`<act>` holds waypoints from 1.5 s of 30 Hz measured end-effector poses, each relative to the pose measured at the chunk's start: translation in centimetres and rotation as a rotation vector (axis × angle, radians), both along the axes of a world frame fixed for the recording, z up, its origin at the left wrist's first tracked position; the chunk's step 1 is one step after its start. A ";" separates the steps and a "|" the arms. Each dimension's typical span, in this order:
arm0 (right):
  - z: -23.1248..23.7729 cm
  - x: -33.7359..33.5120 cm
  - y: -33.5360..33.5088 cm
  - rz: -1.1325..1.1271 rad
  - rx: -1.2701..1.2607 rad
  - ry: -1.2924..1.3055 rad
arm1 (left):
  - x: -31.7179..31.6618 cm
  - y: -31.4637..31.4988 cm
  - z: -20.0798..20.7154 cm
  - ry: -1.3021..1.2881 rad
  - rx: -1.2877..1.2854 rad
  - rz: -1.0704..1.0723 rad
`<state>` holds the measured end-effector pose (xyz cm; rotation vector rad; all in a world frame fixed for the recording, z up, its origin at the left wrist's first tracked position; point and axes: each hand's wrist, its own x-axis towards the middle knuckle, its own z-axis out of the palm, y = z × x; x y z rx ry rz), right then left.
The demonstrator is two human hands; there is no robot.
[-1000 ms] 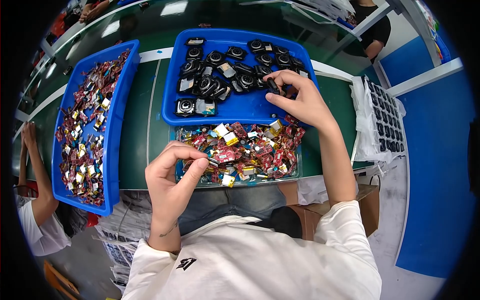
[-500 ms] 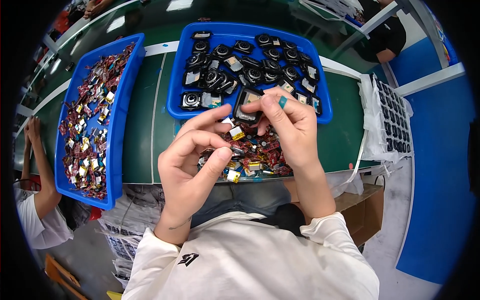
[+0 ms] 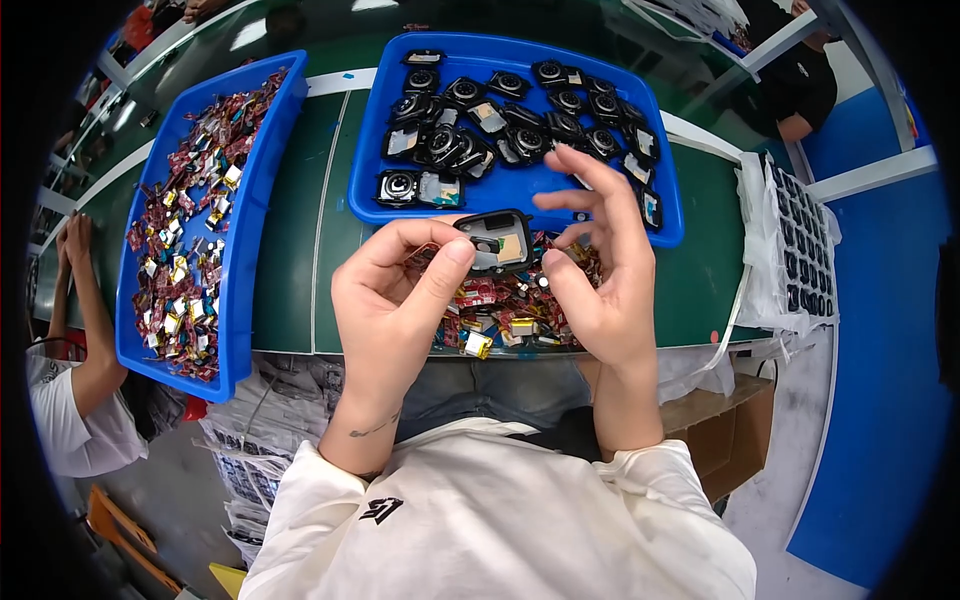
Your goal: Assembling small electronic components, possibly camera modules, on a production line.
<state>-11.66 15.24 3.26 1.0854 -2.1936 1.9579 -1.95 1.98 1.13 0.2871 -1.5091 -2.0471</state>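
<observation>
Between the thumb and fingers of my left hand [image 3: 390, 285] is a black watch case [image 3: 513, 246], its open inside facing up. A tan patch and a silvery area show within it. By my left thumb tip lies a small dark oval piece [image 3: 486, 244]; whether it is pinched or attached there, I cannot tell. My right hand [image 3: 612, 285] stands just right of the case, fingers spread and holding nothing. Below both hands a heap of small red boards and silver-yellow battery cells [image 3: 490, 318] covers the table's near edge.
Beyond my hands is a blue tray [image 3: 366, 205] of black watch cases. Another long blue tray [image 3: 240, 300] at left holds red boards and cells. A white-wrapped stack of black parts [image 3: 790, 240] stands at right, above a cardboard box [image 3: 735, 440]. Other people sit nearby.
The watch case has passed from my right hand into my left. My right hand has let go, opened and drawn slightly right. The view has shifted a little.
</observation>
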 end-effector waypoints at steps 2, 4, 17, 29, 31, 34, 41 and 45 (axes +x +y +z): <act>-0.3 0.1 0.2 0.137 -0.086 -0.193 | 0.0 0.3 0.2 -0.016 -0.006 -0.007; -1.0 0.2 0.1 0.316 -0.133 -0.346 | -0.1 0.5 0.3 -0.034 -0.015 -0.011; -1.4 1.2 -1.0 0.194 -0.140 -0.326 | -1.2 0.3 -0.3 -0.083 -0.374 0.189; -1.7 1.4 -1.1 0.158 -0.154 -0.290 | -1.4 0.1 -0.5 -0.085 -0.353 0.186; -1.7 1.5 -1.2 0.149 -0.145 -0.261 | -1.4 0.1 -0.5 -0.076 -0.353 0.187; -1.8 1.5 -1.2 0.131 -0.119 -0.205 | -1.2 0.1 -0.1 -0.129 -0.355 0.173; -1.9 1.5 -1.3 0.112 -0.120 -0.184 | -1.1 0.0 -0.3 -0.130 -0.347 0.174; -2.1 1.5 -1.3 0.124 -0.132 -0.199 | -1.1 0.0 -0.5 -0.133 -0.315 0.159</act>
